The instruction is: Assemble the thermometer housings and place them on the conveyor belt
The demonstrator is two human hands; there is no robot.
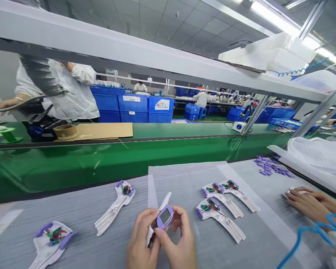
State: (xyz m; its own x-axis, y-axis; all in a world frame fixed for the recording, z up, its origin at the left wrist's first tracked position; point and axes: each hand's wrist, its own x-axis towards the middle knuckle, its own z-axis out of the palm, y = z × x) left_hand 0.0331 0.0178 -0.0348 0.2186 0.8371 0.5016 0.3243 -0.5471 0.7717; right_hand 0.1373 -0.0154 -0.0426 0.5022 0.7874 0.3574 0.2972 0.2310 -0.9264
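Near the front middle of the bench, my left hand (141,237) is closed around a white pistol-shaped half shell (165,201), mostly hidden by the fingers. My right hand (180,241) pinches a purple-framed display (165,216) at the shell's upper end, its small grey screen facing up. To the left lie two similar open half shells (117,205) with green circuit boards, wires and purple end pieces. Three more open half shells (221,218) rest to the right of my hands.
A grey sheet (179,186) covers the bench. Small purple parts (271,166) are heaped at right, near a co-worker's hands (310,201) and a coiled blue hose (299,239). Behind runs a green conveyor (170,147) under a white shelf beam (128,46). Another person stands far left.
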